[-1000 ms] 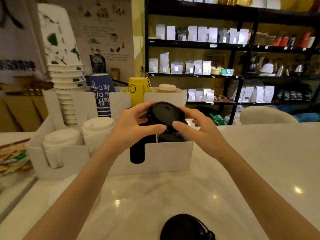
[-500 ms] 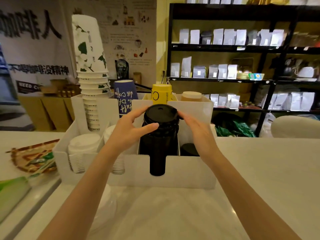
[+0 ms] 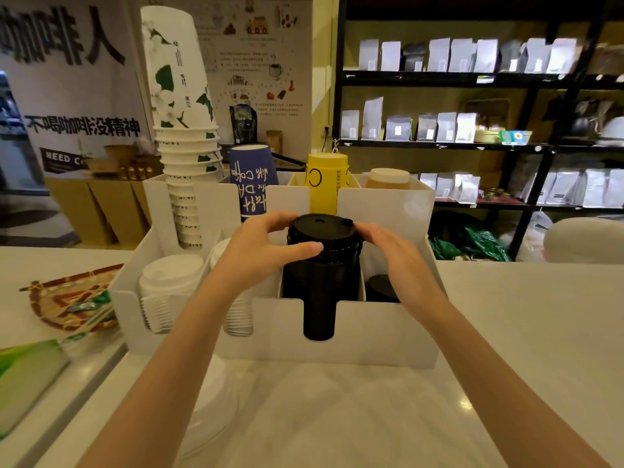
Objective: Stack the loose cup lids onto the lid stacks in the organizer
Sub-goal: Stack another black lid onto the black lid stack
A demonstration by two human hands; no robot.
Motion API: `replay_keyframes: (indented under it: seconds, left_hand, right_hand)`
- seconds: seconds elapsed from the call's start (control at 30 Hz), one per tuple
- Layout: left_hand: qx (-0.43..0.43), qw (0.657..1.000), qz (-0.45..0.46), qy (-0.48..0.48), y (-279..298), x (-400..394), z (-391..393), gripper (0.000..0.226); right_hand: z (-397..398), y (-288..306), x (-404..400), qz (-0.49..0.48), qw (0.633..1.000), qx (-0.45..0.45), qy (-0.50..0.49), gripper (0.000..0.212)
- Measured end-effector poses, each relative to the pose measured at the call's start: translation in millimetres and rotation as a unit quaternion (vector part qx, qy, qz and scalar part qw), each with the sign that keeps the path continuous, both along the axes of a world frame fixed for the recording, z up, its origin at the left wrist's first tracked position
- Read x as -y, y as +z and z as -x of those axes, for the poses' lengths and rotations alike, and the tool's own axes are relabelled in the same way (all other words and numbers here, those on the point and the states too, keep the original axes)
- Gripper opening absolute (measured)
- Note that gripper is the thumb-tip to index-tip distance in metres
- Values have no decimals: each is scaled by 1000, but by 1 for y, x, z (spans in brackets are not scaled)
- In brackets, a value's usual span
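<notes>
While both bare hands reach over the front wall of the white plastic organizer box (image 3: 371, 332), a round black plastic cup lid (image 3: 322, 229) sits on the very top of the tall black lid stack (image 3: 320, 282) in the organizer's third front slot from the left. The left hand (image 3: 260, 251) is on the left side of this lid, with its fingertips (image 3: 287, 219) curled around the lid's back left edge and its thumb lying across the front of the stack just under the lid. The right hand (image 3: 395, 251) is on the right side, and its fingers touch the lid's right edge. So the lid is pinched between the two hands, and both hands are closed lightly around it. The lid looks flat, in line with the stack below. In the organizer's two slots left of the black stack stand white plastic lid stacks (image 3: 165, 288), and the left arm hides part of the nearer one. In the slot right of the black stack there is a low dark lid pile (image 3: 381, 288). In the organizer's back row stand a tall stack of white paper cups with green leaves (image 3: 182, 157), a blue paper cup stack with white writing (image 3: 251, 180), a yellow paper cup stack (image 3: 326, 184) and a short brown cup stack (image 3: 388, 179). In front of the organizer, on the white counter (image 3: 506, 332), lies a clear plastic lid (image 3: 209, 403) under the left arm.
</notes>
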State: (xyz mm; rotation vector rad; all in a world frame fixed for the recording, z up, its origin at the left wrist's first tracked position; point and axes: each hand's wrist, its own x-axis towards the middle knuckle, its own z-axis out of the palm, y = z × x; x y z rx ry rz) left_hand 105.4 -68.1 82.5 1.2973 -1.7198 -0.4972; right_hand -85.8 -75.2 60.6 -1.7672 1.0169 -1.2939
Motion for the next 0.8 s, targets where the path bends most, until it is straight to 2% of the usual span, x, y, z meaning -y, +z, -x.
replay_keyframes:
  seconds: [0.33,0.53,0.67,0.8]
  left_hand:
    - [68,995,22,66,0,-7,12,60]
    - [66,996,19,61,0,-8,12,61]
    - [49,997,21,48,-2,-8,12,61]
    - [40,998,26,30,-6,-10,14,61]
  right_hand:
    - [-4,-9,6,21,999,-34,-21,38]
    - [-9,-10,0,86,990,-108,-33,29]
    - [-11,-14,-2,130,969,-203,-57,50]
    - [-6,-10,-13,74,977,-196,-45,54]
